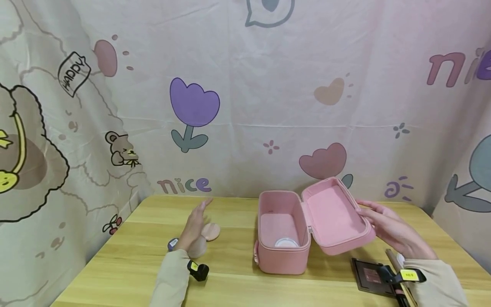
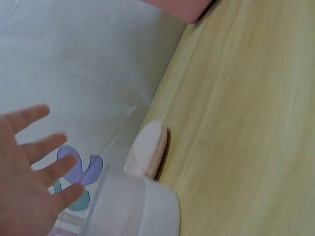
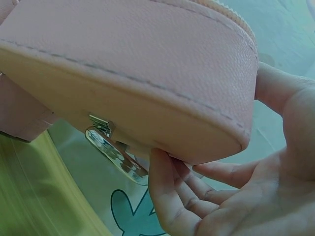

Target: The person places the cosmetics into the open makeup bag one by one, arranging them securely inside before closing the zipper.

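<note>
From my remote seat I see the right hand [image 1: 391, 226] pinch the lid [image 1: 333, 213] at its outer edge, the open pink case [image 1: 284, 262] standing left of that grip; the left hand [image 1: 194, 226], fingers spread, hovers near a pale disc [image 1: 211, 232].

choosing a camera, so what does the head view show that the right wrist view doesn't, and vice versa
Only the head view shows the left hand, the flat dark palette and the pale round item inside the pink case.

Only the right wrist view shows the metal fitting on the outside of the lid.

Both show the lid, the right hand holding it, part of the case, and the table.
</note>
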Tool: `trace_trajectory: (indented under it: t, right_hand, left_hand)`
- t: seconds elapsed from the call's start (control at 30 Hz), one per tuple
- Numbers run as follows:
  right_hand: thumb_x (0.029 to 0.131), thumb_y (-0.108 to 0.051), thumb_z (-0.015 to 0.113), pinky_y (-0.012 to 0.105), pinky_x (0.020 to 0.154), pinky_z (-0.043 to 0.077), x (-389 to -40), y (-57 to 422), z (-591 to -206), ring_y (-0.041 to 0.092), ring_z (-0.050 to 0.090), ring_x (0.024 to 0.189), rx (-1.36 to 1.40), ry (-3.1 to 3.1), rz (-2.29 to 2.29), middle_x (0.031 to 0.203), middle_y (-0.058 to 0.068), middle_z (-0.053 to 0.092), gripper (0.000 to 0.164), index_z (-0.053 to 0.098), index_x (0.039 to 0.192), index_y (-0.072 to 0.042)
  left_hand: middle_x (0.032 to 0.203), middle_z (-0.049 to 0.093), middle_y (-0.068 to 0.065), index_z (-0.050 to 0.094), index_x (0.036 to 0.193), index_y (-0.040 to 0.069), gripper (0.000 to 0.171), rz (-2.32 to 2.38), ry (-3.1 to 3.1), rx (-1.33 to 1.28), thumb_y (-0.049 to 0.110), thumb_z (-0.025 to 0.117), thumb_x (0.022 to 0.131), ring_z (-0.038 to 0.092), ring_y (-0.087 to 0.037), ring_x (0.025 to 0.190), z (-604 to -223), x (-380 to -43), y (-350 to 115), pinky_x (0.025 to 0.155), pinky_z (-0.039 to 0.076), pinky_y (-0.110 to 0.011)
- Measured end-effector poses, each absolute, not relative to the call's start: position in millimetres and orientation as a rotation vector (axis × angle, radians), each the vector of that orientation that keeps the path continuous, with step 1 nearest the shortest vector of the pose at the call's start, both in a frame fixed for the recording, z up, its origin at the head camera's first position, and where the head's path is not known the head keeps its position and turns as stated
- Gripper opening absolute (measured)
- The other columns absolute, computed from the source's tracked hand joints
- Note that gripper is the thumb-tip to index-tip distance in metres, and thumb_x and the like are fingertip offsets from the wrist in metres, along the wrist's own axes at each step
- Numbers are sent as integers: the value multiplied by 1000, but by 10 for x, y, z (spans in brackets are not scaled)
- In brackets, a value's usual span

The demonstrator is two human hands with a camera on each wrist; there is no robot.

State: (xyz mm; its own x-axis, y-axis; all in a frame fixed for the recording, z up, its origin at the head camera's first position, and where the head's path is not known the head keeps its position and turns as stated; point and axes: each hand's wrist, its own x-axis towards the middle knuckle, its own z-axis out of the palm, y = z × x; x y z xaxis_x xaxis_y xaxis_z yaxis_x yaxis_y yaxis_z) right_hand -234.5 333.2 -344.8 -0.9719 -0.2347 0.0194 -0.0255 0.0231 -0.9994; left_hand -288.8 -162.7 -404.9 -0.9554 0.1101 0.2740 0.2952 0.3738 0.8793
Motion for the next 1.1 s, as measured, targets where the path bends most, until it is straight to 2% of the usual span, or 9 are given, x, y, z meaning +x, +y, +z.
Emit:
trace_trajectory:
  t: [0.1,0.23,0.4,0.53,0.6,0.73,0.87,0.97,1.1]
  right_hand:
    - [101,-12,46,29,81,51,-2347,3337,-3447,12,61,97,-277,2129,-2077,110,-5,61,55,21,142,13]
    - [101,-11,46,28,82,51,-2353,3355,-3430,12,60,97,-300,2119,-2079,110,-5,62,50,26,141,10]
    - [101,-11,47,29,81,52,-2353,3361,-3428,13,61,97,-308,2089,-2099,111,-4,62,38,37,136,0]
    - [101,-9,46,32,80,53,-2348,3363,-3448,16,62,97,-321,2023,-2139,111,-1,62,27,44,128,-10]
    - [101,-9,46,32,80,54,-2346,3365,-3454,16,62,96,-322,2017,-2146,111,0,61,32,41,132,-6]
    - [101,-11,46,31,79,54,-2348,3361,-3457,15,62,97,-292,2047,-2135,111,-2,61,53,21,143,9]
    - [101,-10,46,31,80,54,-2347,3360,-3461,15,62,97,-280,2049,-2131,111,-2,61,59,13,144,13]
    - [101,-10,46,31,80,54,-2343,3356,-3459,15,62,97,-277,2051,-2130,110,-3,61,59,14,144,13]
    - [101,-10,46,30,81,53,-2346,3349,-3451,14,62,97,-281,2061,-2121,110,-3,61,62,10,144,15]
  left_hand:
    - [149,30,-27,34,146,-5,62,-1627,-2485,-397,37,12,105,28,-47,135,-4069,-2893,-1685,109,19,-59]
    - [147,36,-26,37,144,-5,61,-1604,-2473,-485,38,18,104,31,-44,134,-4131,-2918,-1744,110,17,-58]
    - [148,34,-26,38,144,-4,60,-1574,-2555,-390,39,35,102,29,-45,135,-4171,-2925,-1812,110,17,-60]
    - [148,31,-28,36,145,-4,68,-1460,-2701,-243,40,53,97,33,-47,133,-4203,-2944,-1844,106,26,-60]
    - [148,31,-30,34,145,-5,73,-1412,-2760,-246,38,62,93,35,-48,131,-4204,-2952,-1830,104,31,-59]
    - [140,39,-29,39,143,-3,83,-1239,-2846,-258,35,77,80,40,-46,123,-4186,-2933,-1766,92,43,-59]
    - [132,43,-26,42,142,0,92,-1069,-2918,-212,31,86,68,40,-39,112,-4195,-2894,-1716,78,50,-56]
    - [128,46,-24,44,141,0,92,-998,-2930,-208,28,87,65,41,-36,107,-4211,-2882,-1702,77,50,-53]
    - [120,56,-22,49,136,-3,81,-935,-2902,-248,22,85,67,46,-35,103,-4216,-2890,-1699,77,49,-50]
